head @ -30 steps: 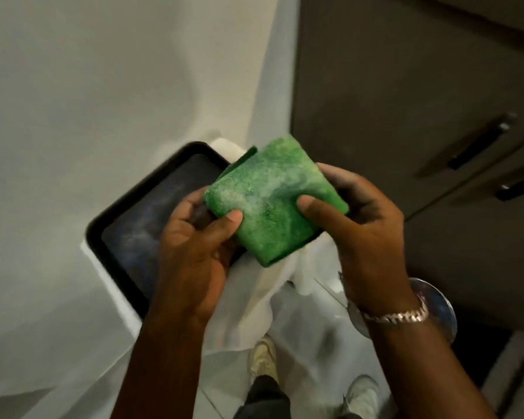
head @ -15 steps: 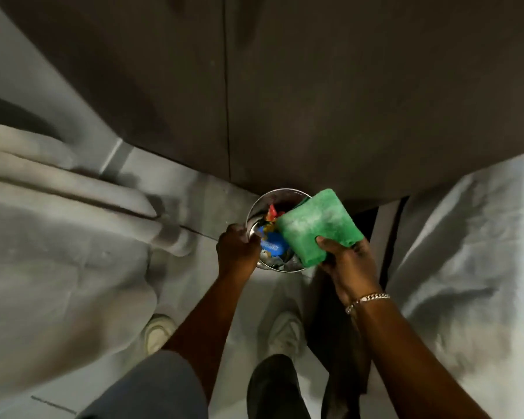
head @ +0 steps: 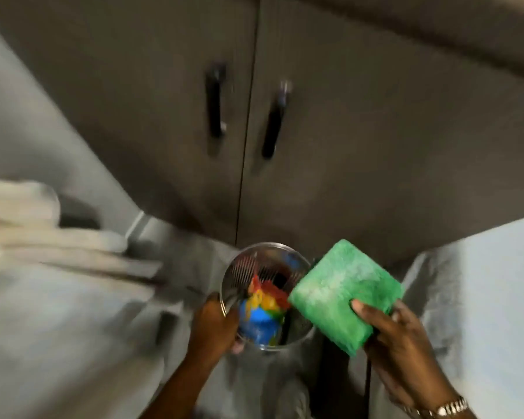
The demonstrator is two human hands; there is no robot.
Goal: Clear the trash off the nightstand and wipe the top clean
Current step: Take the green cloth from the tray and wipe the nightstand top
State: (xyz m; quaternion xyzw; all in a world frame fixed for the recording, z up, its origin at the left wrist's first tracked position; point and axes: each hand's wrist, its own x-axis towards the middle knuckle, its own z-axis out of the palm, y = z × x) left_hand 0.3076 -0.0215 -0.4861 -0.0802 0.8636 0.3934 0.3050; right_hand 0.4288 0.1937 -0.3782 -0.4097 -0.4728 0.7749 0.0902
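Observation:
A folded green cloth (head: 342, 290) is pinched in my right hand (head: 402, 352), thumb on top, at the lower right. Left of it stands a round metal wire bin (head: 256, 261) on the floor, holding colourful trash (head: 262, 313) in blue, red and yellow. My left hand (head: 213, 323) grips the bin's near rim, fingers curled over the edge. The cloth overlaps the bin's right side. The nightstand top is out of view.
Brown cabinet doors (head: 360, 146) with two dark vertical handles (head: 215, 104) fill the back. White bedding (head: 58, 297) lies at the left and more white fabric (head: 481, 297) at the right. The frame is motion-blurred.
One second ago both hands held the cloth over a dark tray. Then my view swung to the bin; my left hand left the cloth and took the bin's rim. The bin looks nearer now.

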